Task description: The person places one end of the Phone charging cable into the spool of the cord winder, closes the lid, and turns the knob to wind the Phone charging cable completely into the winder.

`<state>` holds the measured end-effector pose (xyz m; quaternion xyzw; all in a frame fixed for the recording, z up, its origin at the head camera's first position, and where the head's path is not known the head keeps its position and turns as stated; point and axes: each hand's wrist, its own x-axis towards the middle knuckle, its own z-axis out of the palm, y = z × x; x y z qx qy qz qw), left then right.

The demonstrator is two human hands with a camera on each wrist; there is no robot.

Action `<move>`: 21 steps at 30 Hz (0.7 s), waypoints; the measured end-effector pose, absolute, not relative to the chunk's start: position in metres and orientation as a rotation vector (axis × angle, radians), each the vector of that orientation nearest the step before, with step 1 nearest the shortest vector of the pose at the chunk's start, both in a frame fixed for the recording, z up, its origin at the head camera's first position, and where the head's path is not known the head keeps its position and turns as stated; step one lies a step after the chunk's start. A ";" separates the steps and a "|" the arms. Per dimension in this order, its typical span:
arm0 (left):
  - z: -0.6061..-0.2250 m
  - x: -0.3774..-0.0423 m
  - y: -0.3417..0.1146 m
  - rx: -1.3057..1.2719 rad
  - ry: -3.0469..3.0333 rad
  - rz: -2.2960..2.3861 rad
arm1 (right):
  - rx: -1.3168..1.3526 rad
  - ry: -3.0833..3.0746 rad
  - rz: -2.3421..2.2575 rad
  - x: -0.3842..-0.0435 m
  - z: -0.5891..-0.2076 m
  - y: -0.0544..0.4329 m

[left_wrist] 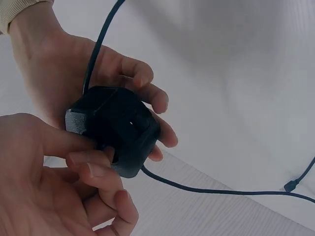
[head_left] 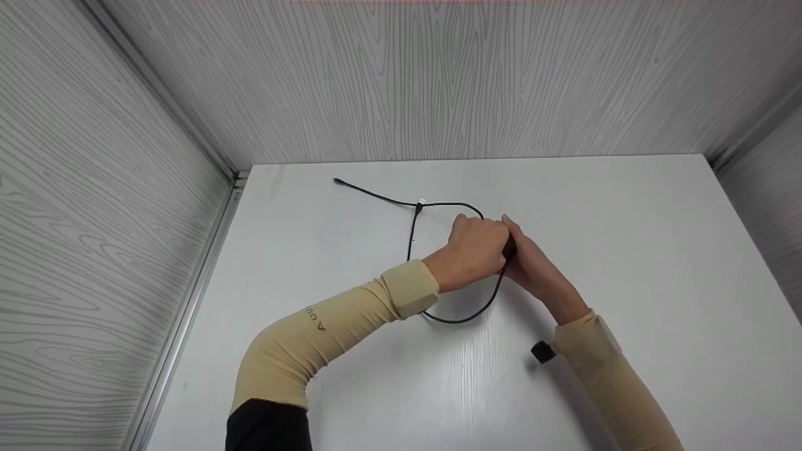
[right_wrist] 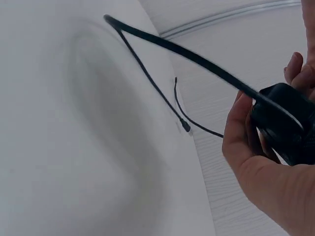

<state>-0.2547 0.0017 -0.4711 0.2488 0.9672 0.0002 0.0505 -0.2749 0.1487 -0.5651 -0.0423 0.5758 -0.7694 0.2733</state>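
Both hands hold a black box-shaped piece (left_wrist: 115,128) with a recess in its face, raised above the white table. A thin black cable (head_left: 460,322) leaves it on two sides and loops over the tabletop. My right hand (right_wrist: 266,172) cradles the box, its fingers curled behind it and the thumb side beneath. From the other side, the thumb and bent fingertips of my left hand (left_wrist: 64,172) pinch at the lower edge of the box. In the head view, the left hand (head_left: 477,247) covers most of the box.
One cable plug (head_left: 339,181) lies toward the table's back left; another plug (head_left: 419,207) rests against the cable, nearer the middle. A small black piece (head_left: 542,352) juts from the right sleeve. Wood-grain panels (head_left: 401,81) enclose the white table (head_left: 626,250) at back and sides.
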 end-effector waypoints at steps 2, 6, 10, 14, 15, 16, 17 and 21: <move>-0.476 -0.254 0.000 0.780 2.931 -0.021 | -0.166 1.626 -1.993 -0.274 -0.567 0.157; -0.483 -0.254 -0.003 0.800 2.905 -0.042 | -0.276 1.616 -1.913 -0.273 -0.569 0.173; -0.489 -0.256 -0.007 0.824 2.893 -0.059 | -0.353 1.583 -1.855 -0.273 -0.572 0.183; -0.491 -0.261 -0.012 0.905 2.863 -0.080 | -0.330 1.519 -1.882 -0.272 -0.575 0.185; -0.490 -0.263 -0.014 0.937 2.852 -0.089 | -0.321 1.498 -1.892 -0.272 -0.575 0.186; -0.489 -0.266 -0.016 0.975 2.842 -0.097 | -0.310 1.481 -1.900 -0.272 -0.575 0.186; -0.487 -0.269 -0.020 1.021 2.831 -0.094 | -0.300 1.471 -1.906 -0.272 -0.575 0.186; -0.478 -0.279 -0.036 1.302 2.789 -0.114 | -0.265 1.464 -1.914 -0.273 -0.576 0.186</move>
